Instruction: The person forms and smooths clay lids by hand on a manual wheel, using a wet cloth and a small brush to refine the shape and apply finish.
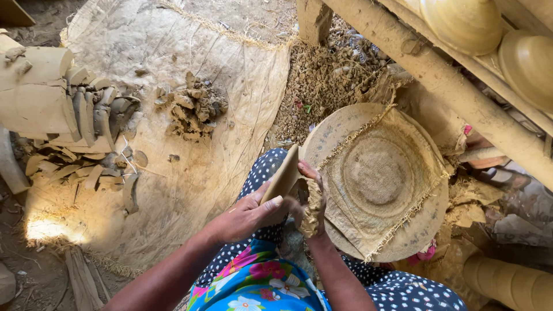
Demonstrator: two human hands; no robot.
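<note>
Two hands: meeting above the lap, beside the round burlap-covered clay disc [377, 178].
Left hand [245, 217]: fingers closed around flat tan wooden paddle [282, 175].
Right hand [308, 198]: clenched on crumbly brown clay lump [314, 210], touching paddle.

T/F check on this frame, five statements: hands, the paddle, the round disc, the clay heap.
1. The left hand grips a flat wooden paddle. True.
2. The right hand is clean. False: clay coats it.
3. Sacking covers the round disc. True.
4. The heap of clay lumps sits on the disc. False: it lies on the ground sack, apart from the disc.
5. Pale pots stand by the clay heap. False: they sit top right, behind a wooden pole.
</note>
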